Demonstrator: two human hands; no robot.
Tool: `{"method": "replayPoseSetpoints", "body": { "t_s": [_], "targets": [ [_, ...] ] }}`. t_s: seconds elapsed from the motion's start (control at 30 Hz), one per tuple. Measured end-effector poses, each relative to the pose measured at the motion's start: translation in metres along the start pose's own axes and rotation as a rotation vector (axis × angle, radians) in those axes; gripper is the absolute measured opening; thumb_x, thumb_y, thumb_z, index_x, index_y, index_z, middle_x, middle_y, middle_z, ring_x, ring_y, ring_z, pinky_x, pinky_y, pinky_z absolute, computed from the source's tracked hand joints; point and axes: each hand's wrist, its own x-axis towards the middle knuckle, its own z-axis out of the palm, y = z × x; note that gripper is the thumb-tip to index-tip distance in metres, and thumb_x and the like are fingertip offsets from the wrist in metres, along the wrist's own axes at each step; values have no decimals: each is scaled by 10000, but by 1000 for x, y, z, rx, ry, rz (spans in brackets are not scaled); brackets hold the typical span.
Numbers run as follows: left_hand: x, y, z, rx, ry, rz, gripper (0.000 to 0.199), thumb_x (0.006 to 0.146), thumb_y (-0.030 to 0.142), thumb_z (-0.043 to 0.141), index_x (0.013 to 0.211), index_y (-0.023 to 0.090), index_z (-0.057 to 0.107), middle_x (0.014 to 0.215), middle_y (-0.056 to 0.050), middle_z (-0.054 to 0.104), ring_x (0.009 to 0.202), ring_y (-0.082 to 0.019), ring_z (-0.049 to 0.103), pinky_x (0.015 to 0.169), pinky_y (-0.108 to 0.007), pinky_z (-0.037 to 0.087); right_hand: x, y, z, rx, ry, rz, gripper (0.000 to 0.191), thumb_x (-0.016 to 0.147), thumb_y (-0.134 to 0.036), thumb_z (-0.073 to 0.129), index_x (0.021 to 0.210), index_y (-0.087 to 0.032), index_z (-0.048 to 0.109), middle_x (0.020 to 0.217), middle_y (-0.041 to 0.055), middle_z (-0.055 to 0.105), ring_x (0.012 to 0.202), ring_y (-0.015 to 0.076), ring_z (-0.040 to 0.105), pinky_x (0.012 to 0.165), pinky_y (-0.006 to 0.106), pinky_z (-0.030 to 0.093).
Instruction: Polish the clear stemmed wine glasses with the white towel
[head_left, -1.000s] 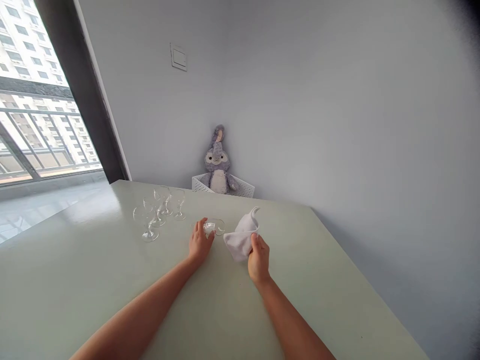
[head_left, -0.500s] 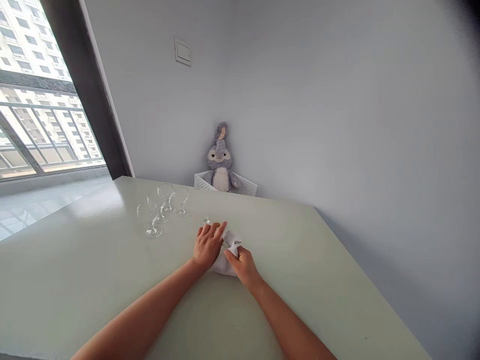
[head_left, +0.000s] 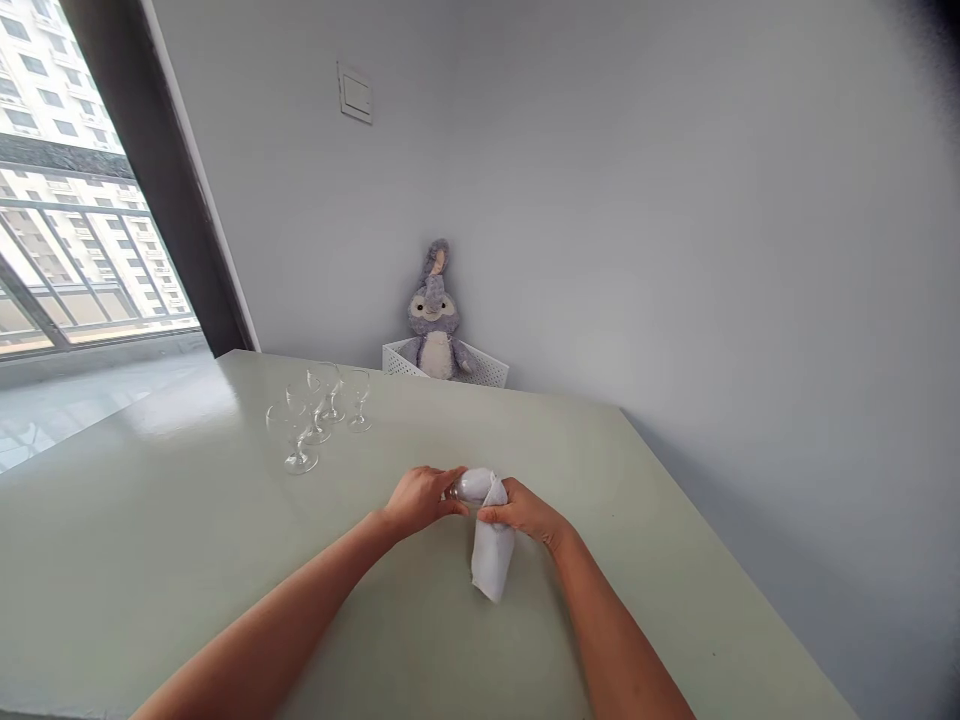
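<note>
In the middle of the head view, my left hand is closed around the stem end of a clear wine glass, which lies tilted on its side above the table. My right hand pinches a white cloth at the glass's rim. Part of the cloth shows white through the bowl, and the rest hangs down below my fingers. The foot of this glass is hidden by my left hand.
Several clear stemmed glasses stand upright in a group on the pale green table, left of my hands. Behind the far edge, a grey plush toy sits in a white perforated basket against the wall.
The glass has turned from slanting away to lying sideways, its mouth to the right. My left hand has shifted its hold on it. The cloth now hangs down from my right hand.
</note>
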Motion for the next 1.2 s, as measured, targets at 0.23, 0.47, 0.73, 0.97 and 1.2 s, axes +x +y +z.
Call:
{"method": "replayPoseSetpoints", "body": {
  "t_s": [0.23,0.47,0.73,0.97,1.2],
  "targets": [
    [0,14,0,10,-40,-58,415,825,512,396,1021,204,593,852,-69,643,783,-195,580,728,-306,420,8,9,-6,243,151,13,295,562,-368,738,646,-106,631,520,-25,525,470,86,442,468,208,325],
    [0,13,-1,329,163,19,457,798,414,507,1217,232,482,846,-83,625,871,-234,536,939,-416,281,17,6,15,379,172,-46,333,628,-374,694,851,-129,657,601,-7,577,510,92,472,502,209,376],
    [-1,11,-24,-387,-362,-136,473,725,628,442,703,174,572,564,8,507,495,-100,454,491,-212,341,-3,-11,1,-185,-13,-17,168,609,-284,675,697,-141,671,601,-21,590,587,135,502,552,232,378],
    [3,-3,-28,-634,-296,-277,469,737,612,431,668,154,504,538,26,468,427,-63,388,433,-198,302,6,10,-27,-181,392,-126,184,661,-315,616,672,-134,646,592,-20,555,570,123,468,548,236,346],
    [7,-20,-10,-133,103,-402,274,772,421,431,867,217,587,644,-5,586,505,-126,514,454,-220,323,23,18,6,-649,780,-503,415,733,-422,562,1078,-191,583,1068,99,598,1068,265,468,910,417,324]
  ]
}}
